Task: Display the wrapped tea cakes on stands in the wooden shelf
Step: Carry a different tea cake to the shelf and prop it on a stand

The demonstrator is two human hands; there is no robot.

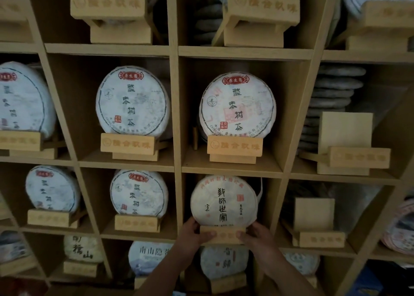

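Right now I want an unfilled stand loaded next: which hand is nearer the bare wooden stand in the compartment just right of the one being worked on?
Right. The right hand grips the held stand's right end, toward the bare wooden stand; the left hand grips its far end.

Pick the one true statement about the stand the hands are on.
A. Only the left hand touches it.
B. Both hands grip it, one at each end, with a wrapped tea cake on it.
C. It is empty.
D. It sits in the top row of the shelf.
B: the left hand and right hand hold the two ends of the wooden stand, and a wrapped tea cake stands upright on it.
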